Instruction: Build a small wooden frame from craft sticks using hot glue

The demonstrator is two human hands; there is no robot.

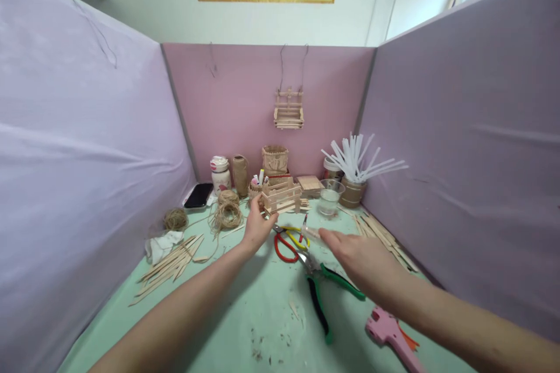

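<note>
My left hand (257,228) is closed on the left end of a small crate made of flat wooden sticks (282,195), tilted just above the table. My right hand (361,253) reaches in from the right, its fingers together around a small clear object (311,232) whose kind I cannot make out. A thin dark-and-red item (304,222) stands beside that object. Between the hands lie scissors with red and yellow handles (286,259). Pliers with green and black handles (321,309) rest nearer to me, partly below my right hand.
A pink glue gun (391,335) lies at the front right. Wooden sticks (170,259) and twine coils (227,214) are on the left. Behind stand a clear cup (330,201) and a jar of white glue sticks (352,191). A stick-built swing seat (289,116) hangs on the back panel.
</note>
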